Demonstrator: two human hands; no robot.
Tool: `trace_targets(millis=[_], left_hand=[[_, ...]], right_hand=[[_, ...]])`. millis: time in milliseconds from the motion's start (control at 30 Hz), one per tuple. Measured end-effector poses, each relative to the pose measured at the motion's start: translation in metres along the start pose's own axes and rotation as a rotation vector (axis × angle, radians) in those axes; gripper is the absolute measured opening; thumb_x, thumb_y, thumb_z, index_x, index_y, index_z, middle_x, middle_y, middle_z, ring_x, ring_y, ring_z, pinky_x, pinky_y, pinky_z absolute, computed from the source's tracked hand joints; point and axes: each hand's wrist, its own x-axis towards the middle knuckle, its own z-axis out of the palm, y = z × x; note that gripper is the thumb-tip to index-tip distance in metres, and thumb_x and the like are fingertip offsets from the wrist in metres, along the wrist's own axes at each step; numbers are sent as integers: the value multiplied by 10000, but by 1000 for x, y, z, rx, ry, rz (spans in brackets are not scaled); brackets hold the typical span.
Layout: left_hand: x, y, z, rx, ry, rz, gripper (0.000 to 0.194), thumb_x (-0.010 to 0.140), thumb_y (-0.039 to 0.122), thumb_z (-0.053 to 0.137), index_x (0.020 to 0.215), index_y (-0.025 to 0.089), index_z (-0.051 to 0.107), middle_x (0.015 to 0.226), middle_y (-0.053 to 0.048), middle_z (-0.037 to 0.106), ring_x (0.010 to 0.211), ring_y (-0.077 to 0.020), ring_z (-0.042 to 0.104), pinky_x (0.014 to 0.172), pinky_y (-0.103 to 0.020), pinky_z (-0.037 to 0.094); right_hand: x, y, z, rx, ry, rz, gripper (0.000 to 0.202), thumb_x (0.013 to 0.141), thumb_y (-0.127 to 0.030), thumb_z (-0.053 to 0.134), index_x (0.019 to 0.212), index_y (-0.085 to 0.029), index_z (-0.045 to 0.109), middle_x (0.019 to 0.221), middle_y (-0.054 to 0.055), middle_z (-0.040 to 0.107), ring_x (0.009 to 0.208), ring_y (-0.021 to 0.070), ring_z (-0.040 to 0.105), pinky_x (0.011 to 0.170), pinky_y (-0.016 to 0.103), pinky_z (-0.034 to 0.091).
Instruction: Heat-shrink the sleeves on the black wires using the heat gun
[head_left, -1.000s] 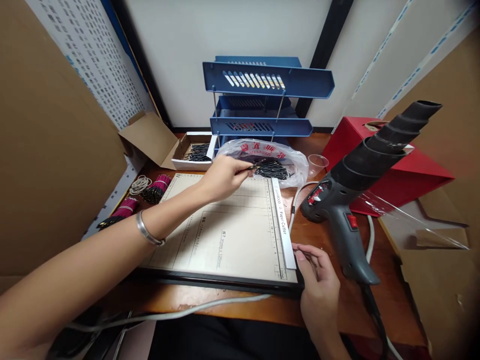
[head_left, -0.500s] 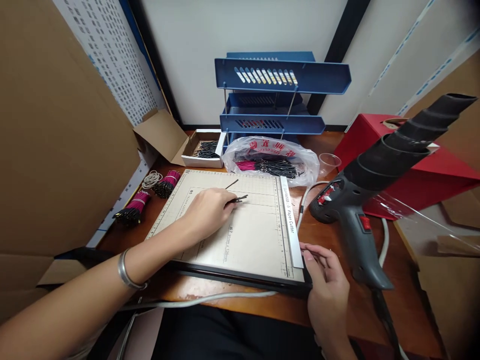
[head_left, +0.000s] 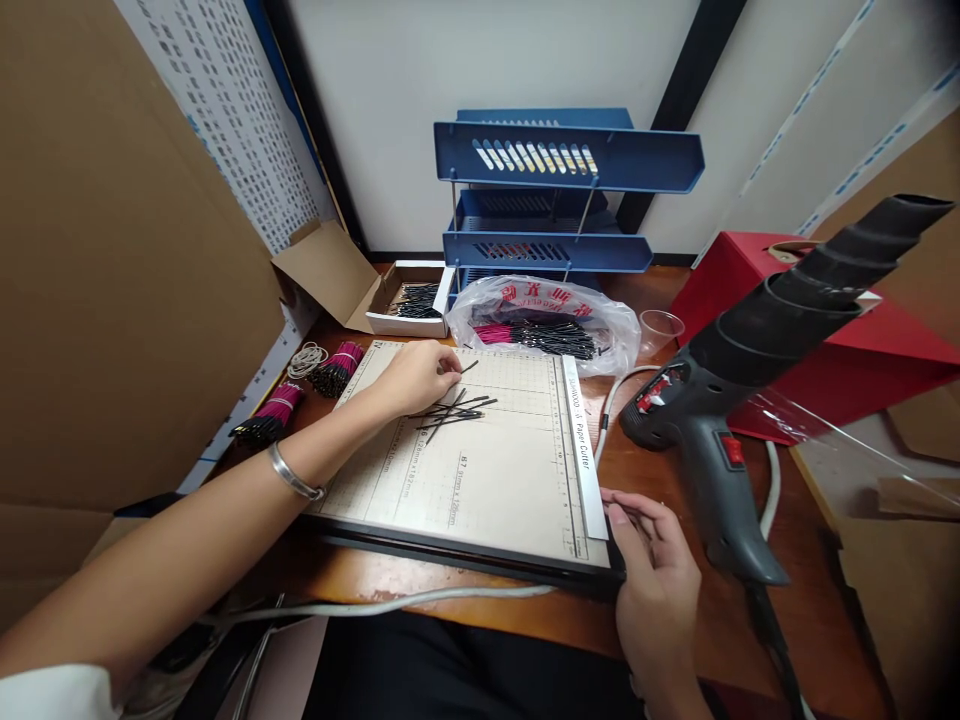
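A beige paper cutter (head_left: 495, 480) lies on the wooden desk, with several thin black pieces (head_left: 457, 410) loosely crossed on its board. Over the board's upper left part, my left hand (head_left: 424, 375) has its fingers bent together near a single dark piece (head_left: 470, 366); whether that piece is between the fingertips is too small to tell. My right hand (head_left: 652, 545) is at the cutter's lower right corner, beside the white strip (head_left: 587, 450). Its fingers are curled with the thumb against them, and what they hold is mostly hidden.
Behind the cutter are a plastic bag (head_left: 619, 325) of pink and black pieces, an open box (head_left: 409, 325) and blue trays (head_left: 547, 250). Tied bundles (head_left: 274, 412) lie left. A heat gun (head_left: 727, 450) and red box (head_left: 847, 340) stand right, with a grey cable (head_left: 420, 597) in front.
My left hand has moved up and left, off the black pieces, which now show on the board. My right hand has stayed nearly in place.
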Motion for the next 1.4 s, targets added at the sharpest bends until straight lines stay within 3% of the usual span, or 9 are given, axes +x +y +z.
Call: trace_targets(millis=[167, 333, 500, 700, 800, 933, 1133, 1267, 1400], left_hand=[[-15, 19, 9, -67, -101, 113, 160, 853, 135, 649, 867, 206, 792, 893, -28, 804, 828, -194, 726, 780, -286, 525], [-21, 33, 7, -64, -120, 182, 162, 907, 201, 630, 899, 216, 791, 892, -28, 787, 809, -176, 708, 774, -276, 528], [27, 14, -7, 67, 38, 78, 271, 916, 164, 551, 1078, 141, 768, 1150, -153, 732, 1044, -269, 668, 957, -416, 485], [57, -4, -3, 124, -54, -40, 173, 868, 244, 648, 907, 160, 795, 907, -143, 763, 965, -311, 697, 877, -427, 504], [61, -10, -1, 104, -116, -66, 130, 889, 274, 686, 902, 175, 770, 938, -102, 761, 1007, -275, 695, 921, -408, 510], [67, -21, -1, 32, -166, -106, 250, 954, 403, 679, 984, 157, 711, 1030, -55, 734, 1000, -209, 689, 955, -438, 533], [66, -33, 2, -145, -15, -148, 224, 886, 370, 669, 904, 176, 780, 893, -67, 777, 899, -239, 697, 823, -336, 487], [53, -38, -5, -252, 53, -126, 316, 852, 446, 645, 921, 172, 787, 829, -60, 761, 816, -222, 666, 745, -316, 464], [27, -41, -16, -315, -6, -68, 393, 869, 505, 596, 971, 171, 777, 795, -46, 734, 697, -174, 602, 680, -297, 447]], right_hand=[[0, 0, 1, -3, 6, 9, 379, 757, -497, 789, 941, -186, 677, 1010, 100, 755, 969, 231, 711, 903, 392, 550], [0, 0, 1, -13, 16, 4, 364, 764, -487, 782, 937, -183, 677, 1007, 107, 756, 963, 239, 713, 898, 402, 553], [1, 2, 1, 6, 3, -2, 368, 771, -487, 779, 948, -184, 673, 1011, 103, 749, 975, 237, 708, 913, 405, 546], [1, 4, -1, -5, 4, -1, 386, 769, -505, 778, 957, -184, 676, 1016, 99, 743, 975, 234, 703, 919, 405, 545], [1, 4, -1, -3, -5, 1, 390, 771, -513, 777, 960, -187, 674, 1020, 97, 743, 981, 231, 700, 921, 400, 544], [1, 5, -2, -8, -10, -3, 384, 781, -511, 773, 964, -188, 675, 1029, 96, 739, 995, 227, 696, 932, 393, 538], [3, 8, 0, -1, -19, -9, 394, 785, -521, 766, 967, -185, 672, 1022, 97, 737, 984, 228, 697, 893, 377, 544], [4, 10, -1, -17, -30, -18, 397, 788, -528, 759, 960, -180, 674, 1026, 103, 738, 979, 233, 697, 866, 369, 544], [4, 11, -3, -12, -35, -14, 392, 793, -520, 755, 973, -181, 673, 1044, 101, 735, 995, 233, 693, 882, 371, 537]])
